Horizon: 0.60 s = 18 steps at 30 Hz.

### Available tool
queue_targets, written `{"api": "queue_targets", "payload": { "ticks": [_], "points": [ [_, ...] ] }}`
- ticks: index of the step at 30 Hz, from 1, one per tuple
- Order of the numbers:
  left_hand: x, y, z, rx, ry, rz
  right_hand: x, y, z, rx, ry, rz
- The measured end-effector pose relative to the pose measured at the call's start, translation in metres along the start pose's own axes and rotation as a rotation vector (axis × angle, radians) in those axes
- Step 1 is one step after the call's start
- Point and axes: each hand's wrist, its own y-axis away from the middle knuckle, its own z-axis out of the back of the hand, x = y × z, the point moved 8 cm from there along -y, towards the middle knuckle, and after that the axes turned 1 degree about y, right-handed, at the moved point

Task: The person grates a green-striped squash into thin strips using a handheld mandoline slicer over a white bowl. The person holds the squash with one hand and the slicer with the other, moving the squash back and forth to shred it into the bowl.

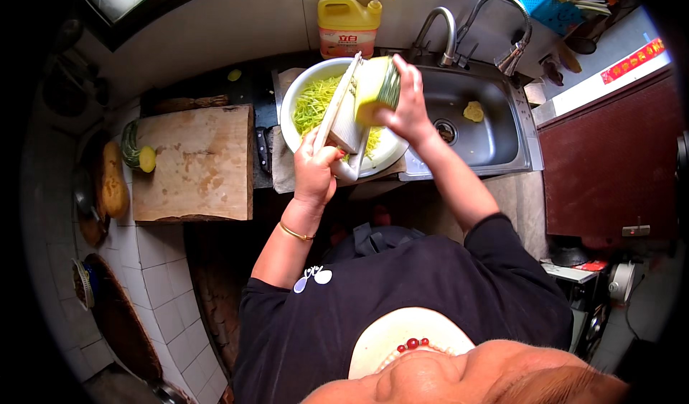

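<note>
My left hand (316, 168) grips the lower end of a white handheld grater (342, 114), which stands tilted over a white basin (287, 114). In my right hand (412, 105) is a cut piece of green-striped squash (379, 89), its pale yellow flesh turned to the grater's face. From this angle I cannot tell whether the flesh touches the blade. Yellow-green squash shreds (317, 102) lie heaped in the basin, partly hidden behind the grater.
Left of the basin is a wooden cutting board (196, 161) with a cut squash end (139, 148); a knife (262, 150) lies beside it. Right is a steel sink (484, 140) with a yellowish scrap (473, 111) and faucets (449, 43). A detergent jug (349, 27) stands behind.
</note>
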Motion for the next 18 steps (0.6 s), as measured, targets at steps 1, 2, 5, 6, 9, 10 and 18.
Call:
{"api": "queue_targets", "payload": {
  "ticks": [1, 2, 5, 6, 9, 10, 18],
  "points": [
    [0.002, 0.005, 0.0, 0.01, 0.01, 0.022, -0.024, -0.007, -0.004, -0.017, 0.023, -0.087],
    [0.002, 0.007, 0.001, 0.017, 0.023, 0.032, -0.04, -0.018, -0.004, -0.028, 0.108, -0.149],
    [0.001, 0.009, 0.0, -0.003, 0.065, 0.044, -0.057, -0.035, 0.012, -0.079, 0.166, -0.263],
    [0.002, 0.004, 0.006, 0.013, 0.049, 0.024, -0.043, -0.033, 0.017, -0.1, 0.126, -0.2],
    [0.004, -0.007, 0.018, 0.005, 0.004, -0.004, 0.009, 0.0, 0.014, 0.004, -0.086, -0.026],
    [0.004, -0.01, 0.014, 0.005, -0.006, 0.005, 0.033, 0.013, 0.015, 0.041, -0.108, 0.018],
    [-0.002, 0.008, 0.002, -0.022, 0.062, 0.039, -0.049, -0.035, 0.001, -0.05, 0.18, -0.203]
  ]
}}
